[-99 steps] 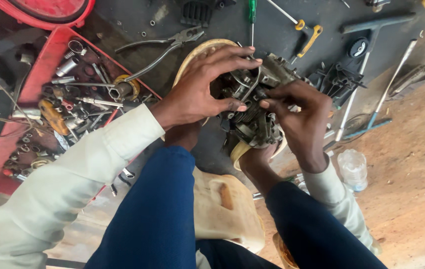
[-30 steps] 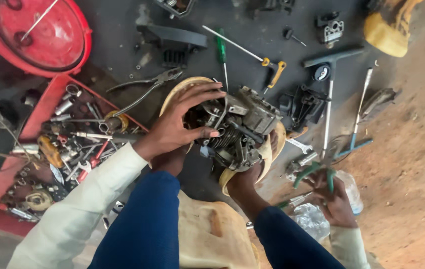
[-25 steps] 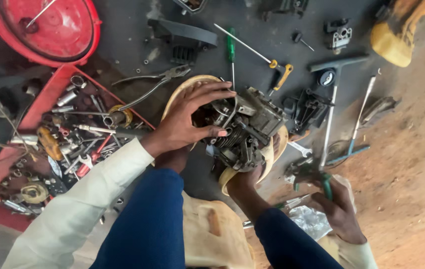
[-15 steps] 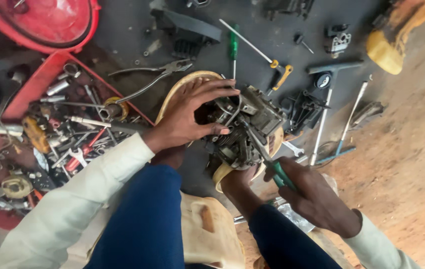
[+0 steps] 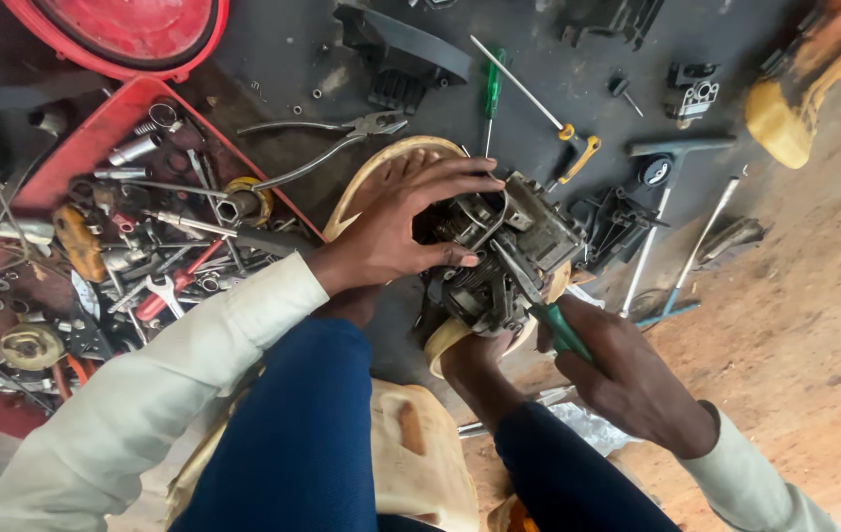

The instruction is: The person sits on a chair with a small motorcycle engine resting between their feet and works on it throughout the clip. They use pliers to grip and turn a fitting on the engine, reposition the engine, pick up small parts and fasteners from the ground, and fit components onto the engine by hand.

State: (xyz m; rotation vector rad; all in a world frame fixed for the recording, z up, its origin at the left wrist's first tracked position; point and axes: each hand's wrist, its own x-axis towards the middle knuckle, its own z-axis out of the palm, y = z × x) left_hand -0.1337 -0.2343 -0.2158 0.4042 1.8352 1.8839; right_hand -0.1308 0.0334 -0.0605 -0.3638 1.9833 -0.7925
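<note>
Right hand (image 5: 627,379) has come back from the clutter at my right side since the earlier frames, and now it carries a green-handled screwdriver (image 5: 560,330) with its shaft laid up against the small engine block (image 5: 504,251). Left hand (image 5: 396,232) hasn't shifted; its fingers (image 5: 460,177) are spread and clamped over the top of the block. Right fingers clenched round the green handle.

Nearest me: blue trousers (image 5: 312,433), cream sleeves, a worn tan sandal (image 5: 420,463) under the knee. The block sits between my feet, just above another sandal (image 5: 445,335), well inside reach.

Risks as I judge them: the tip could skate off a greasy screw head and jab the left fingers, since they sit right beside the shaft. The block rests on soft footwear, not a firm surface, so a hard push could rock it. A loosened screw could drop into the dirt and vanish.

Materials: the block is cast grey metal, finned, oily, with sharp edges. The screwdriver has a smooth plastic grip and a thin steel shaft.

Further out: a red tray (image 5: 41,177) of mixed steel bits, long-nose pliers (image 5: 327,148), a second green screwdriver (image 5: 489,94), a T-handle wrench (image 5: 662,197), a black mat (image 5: 558,39), bare orange earth on the right.
</note>
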